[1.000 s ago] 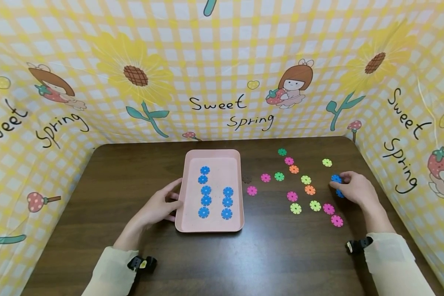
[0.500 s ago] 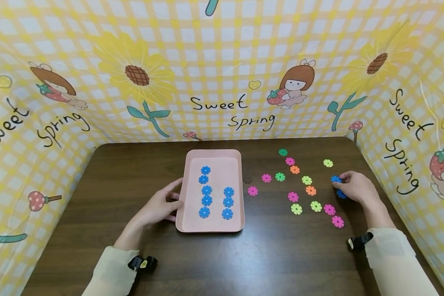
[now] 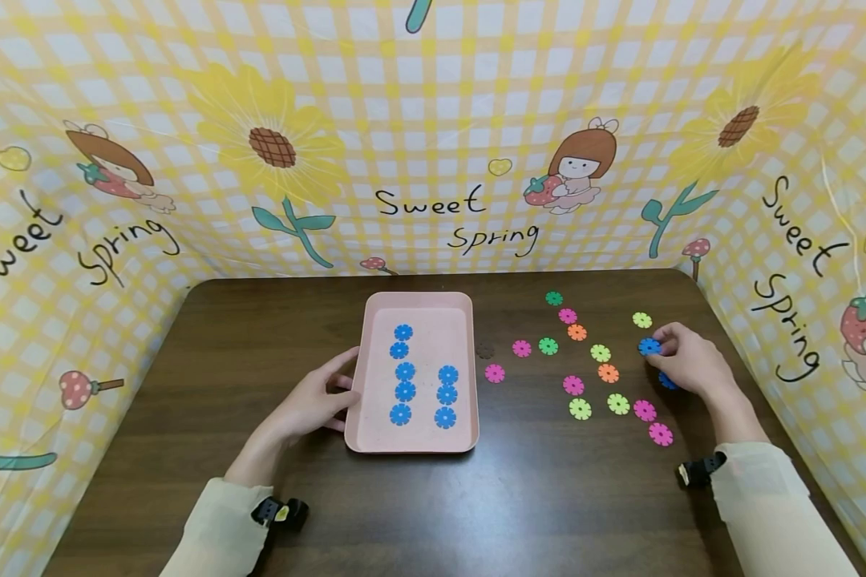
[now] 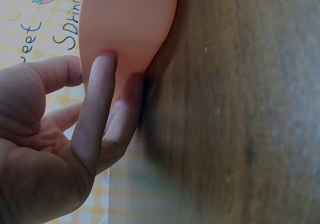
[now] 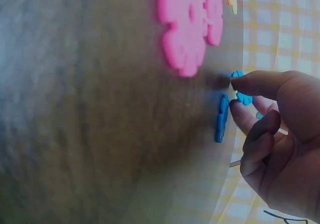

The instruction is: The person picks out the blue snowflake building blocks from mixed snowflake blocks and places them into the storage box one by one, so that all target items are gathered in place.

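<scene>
My right hand (image 3: 689,365) pinches a blue snowflake disc (image 3: 649,346) between thumb and fingertips, at the right of the table. A second blue snowflake disc (image 3: 666,380) lies partly hidden under that hand; in the right wrist view this disc (image 5: 222,119) shows just beside the fingers. At the centre stands a pink tray (image 3: 426,308) with several blue snowflake discs (image 3: 405,391) in two columns. My left hand (image 3: 313,401) rests against the tray's left side, its fingertips touching the outer wall (image 4: 127,24) in the left wrist view.
Between tray and right hand lie loose snowflake discs: pink (image 3: 573,385), yellow-green (image 3: 600,353), orange (image 3: 609,373), green (image 3: 548,346) and a dark one (image 3: 484,351) near the tray. A checked cloth (image 3: 418,144) surrounds the brown table (image 3: 520,505) at the back and sides.
My right hand has shifted slightly, and the blue disc at its fingertips has moved a little left and away from the other blue disc. My left hand and the tray hold still.
</scene>
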Motion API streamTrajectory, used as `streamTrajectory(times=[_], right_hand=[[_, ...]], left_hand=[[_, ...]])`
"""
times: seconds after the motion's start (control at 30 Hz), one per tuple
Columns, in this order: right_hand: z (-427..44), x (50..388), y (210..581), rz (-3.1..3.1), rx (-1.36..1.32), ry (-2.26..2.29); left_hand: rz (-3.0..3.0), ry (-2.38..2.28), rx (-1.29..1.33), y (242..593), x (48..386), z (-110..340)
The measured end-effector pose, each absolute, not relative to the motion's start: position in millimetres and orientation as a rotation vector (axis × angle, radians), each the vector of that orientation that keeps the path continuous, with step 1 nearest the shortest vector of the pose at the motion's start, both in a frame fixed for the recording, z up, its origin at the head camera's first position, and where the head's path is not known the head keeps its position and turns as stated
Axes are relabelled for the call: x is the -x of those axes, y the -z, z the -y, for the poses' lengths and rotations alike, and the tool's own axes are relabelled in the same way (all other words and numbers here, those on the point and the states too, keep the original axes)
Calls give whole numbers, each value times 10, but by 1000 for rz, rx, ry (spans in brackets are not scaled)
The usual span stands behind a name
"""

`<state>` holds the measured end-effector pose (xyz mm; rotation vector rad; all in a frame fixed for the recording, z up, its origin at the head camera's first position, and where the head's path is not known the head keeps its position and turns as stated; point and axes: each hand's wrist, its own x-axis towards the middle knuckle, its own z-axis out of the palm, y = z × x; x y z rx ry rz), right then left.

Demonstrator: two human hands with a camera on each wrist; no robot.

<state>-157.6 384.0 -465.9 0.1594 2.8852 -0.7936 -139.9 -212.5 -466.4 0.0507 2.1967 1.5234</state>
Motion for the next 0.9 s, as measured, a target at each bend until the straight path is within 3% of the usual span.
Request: streamTrajectory(times=[0.43,0.9], right_hand=[[-3573,1608,4659,-2963,-27,947],[-2729,1637,4534,-2899,233,1069]], left_hand=[[-2199,-1539,-58,4698,1416,2121],[-2199,-1528,-40,4691,1406,2115]])
